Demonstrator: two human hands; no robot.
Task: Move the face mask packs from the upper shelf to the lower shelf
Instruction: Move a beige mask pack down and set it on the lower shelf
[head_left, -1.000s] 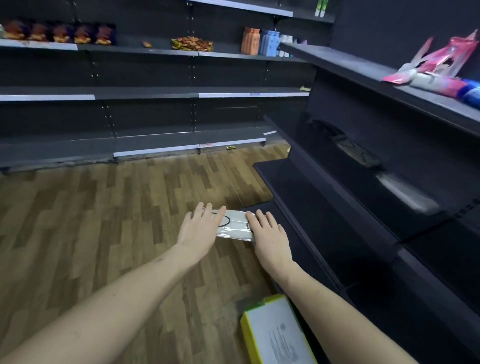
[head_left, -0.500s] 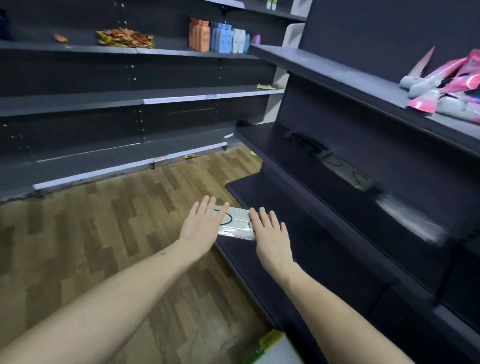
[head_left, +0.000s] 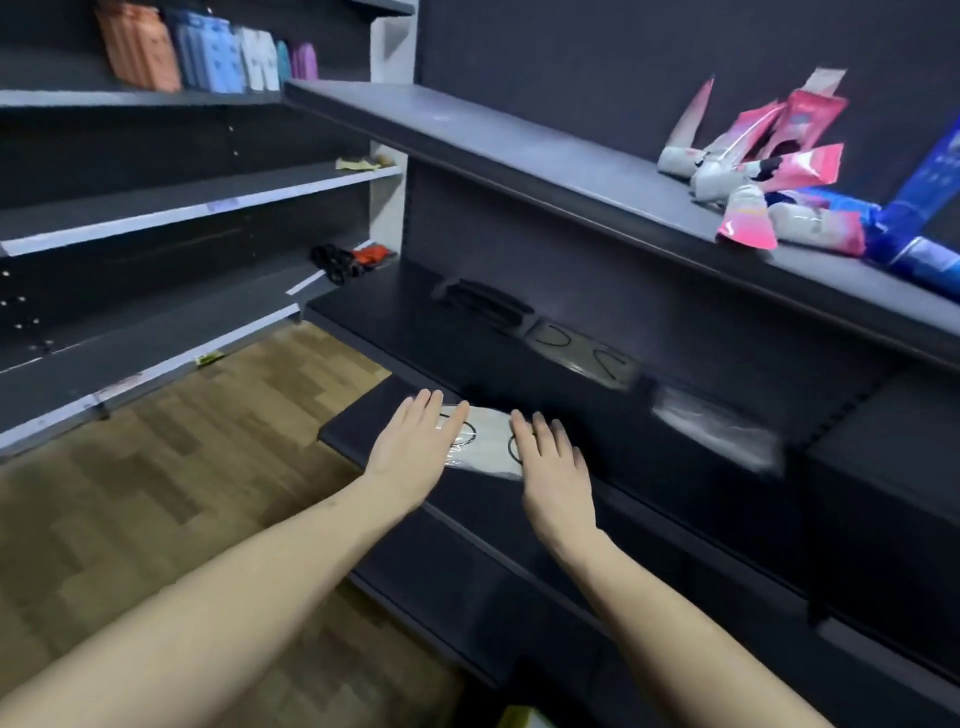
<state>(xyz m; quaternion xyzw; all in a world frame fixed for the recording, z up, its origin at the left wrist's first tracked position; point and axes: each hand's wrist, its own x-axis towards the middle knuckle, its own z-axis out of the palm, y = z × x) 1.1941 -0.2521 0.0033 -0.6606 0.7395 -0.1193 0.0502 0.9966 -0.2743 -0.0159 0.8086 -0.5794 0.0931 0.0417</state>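
A clear face mask pack (head_left: 485, 441) with a white mask and black ear loops is pressed between my left hand (head_left: 415, 447) and my right hand (head_left: 553, 467). Both hands have the fingers stretched flat along its ends. The pack is at the left end of the low dark shelf (head_left: 358, 431); I cannot tell whether it touches the board. On the shelf one level up lie a black mask pack (head_left: 483, 304), a grey mask pack (head_left: 579, 351) and a blurred white pack (head_left: 717, 431).
Pink packs (head_left: 763, 161) and blue packs (head_left: 919, 228) are piled on the top shelf at the right. Orange and blue packs (head_left: 171, 47) stand on the far shelving at the left. Wooden floor (head_left: 156, 493) lies to the left, and a yellow-edged box (head_left: 519, 719) sits at the bottom.
My hands carried the mask pack from over the floor rightwards to the left end of the low shelf. The view swung right, toward the shelving.
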